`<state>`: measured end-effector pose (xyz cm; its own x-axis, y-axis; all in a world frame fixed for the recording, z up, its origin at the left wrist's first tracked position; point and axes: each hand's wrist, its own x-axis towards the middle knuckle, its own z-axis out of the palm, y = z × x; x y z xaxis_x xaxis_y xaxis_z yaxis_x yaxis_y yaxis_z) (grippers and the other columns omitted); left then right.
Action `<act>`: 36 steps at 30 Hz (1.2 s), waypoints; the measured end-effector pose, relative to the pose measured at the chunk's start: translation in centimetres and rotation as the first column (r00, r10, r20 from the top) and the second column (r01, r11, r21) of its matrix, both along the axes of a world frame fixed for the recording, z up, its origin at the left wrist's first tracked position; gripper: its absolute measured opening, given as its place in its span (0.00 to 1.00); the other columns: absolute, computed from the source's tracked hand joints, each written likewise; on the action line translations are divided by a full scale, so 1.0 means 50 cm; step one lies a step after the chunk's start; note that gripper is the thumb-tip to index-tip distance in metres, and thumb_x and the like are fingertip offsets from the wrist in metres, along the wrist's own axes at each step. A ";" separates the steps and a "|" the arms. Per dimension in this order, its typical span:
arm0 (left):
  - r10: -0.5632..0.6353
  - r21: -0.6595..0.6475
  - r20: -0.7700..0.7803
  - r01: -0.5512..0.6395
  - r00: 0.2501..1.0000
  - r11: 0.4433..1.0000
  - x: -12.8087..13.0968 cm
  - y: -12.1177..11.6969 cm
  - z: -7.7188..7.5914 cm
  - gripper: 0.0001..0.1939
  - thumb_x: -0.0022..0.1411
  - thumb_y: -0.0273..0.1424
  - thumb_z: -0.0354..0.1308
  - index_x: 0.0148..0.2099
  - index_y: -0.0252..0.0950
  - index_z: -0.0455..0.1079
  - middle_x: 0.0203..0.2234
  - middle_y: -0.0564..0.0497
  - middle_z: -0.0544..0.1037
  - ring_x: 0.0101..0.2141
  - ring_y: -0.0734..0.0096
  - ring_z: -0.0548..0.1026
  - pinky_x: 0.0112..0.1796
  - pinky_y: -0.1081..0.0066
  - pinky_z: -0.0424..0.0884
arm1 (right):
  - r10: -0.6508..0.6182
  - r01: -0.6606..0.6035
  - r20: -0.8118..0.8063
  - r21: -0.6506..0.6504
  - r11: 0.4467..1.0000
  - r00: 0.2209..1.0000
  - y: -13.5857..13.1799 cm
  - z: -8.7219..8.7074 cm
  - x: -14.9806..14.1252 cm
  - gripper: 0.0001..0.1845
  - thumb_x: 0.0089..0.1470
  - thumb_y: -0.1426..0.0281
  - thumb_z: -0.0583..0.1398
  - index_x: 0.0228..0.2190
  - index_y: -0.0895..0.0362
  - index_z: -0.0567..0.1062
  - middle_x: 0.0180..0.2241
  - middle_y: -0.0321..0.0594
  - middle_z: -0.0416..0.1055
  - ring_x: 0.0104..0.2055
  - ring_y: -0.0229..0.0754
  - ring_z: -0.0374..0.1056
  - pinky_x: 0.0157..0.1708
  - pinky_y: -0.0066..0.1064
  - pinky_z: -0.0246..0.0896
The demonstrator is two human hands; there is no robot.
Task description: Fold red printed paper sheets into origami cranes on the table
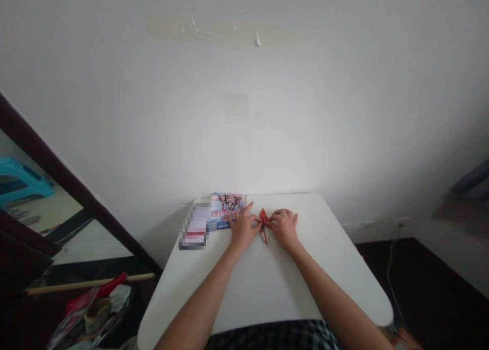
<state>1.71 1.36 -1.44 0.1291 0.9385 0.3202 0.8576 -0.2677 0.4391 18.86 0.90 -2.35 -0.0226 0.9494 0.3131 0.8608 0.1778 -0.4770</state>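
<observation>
A small folded paper piece point(263, 218), mostly red with a pale lower part, stands out against the white table between my hands. It has a pointed tip at the far end and another toward me. My left hand point(243, 225) pinches its left side between thumb and forefinger, with the other fingers spread. From the right, my right hand point(283, 224) pinches the opposite side, its remaining fingers loosely bent. The fingertips hide part of the paper's middle.
A colourful printed booklet point(223, 212) lies partly beneath my left fingers. Left of it rests a blurred-out phone-like device point(196, 226). The white table point(263, 289) backs onto a wall point(244, 151). Bags and a tape roll point(97, 312) lie on the floor at left.
</observation>
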 end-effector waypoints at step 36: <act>0.065 -0.005 0.012 -0.064 0.998 0.998 0.007 0.001 0.005 0.09 0.60 0.39 0.64 0.44 0.52 0.77 0.67 0.58 0.63 0.64 0.49 0.62 0.59 0.23 0.44 | -0.094 0.095 0.021 -0.114 0.989 0.995 -0.002 0.018 -0.021 0.08 0.60 0.60 0.61 0.38 0.48 0.79 0.52 0.43 0.68 0.62 0.56 0.54 0.64 0.64 0.33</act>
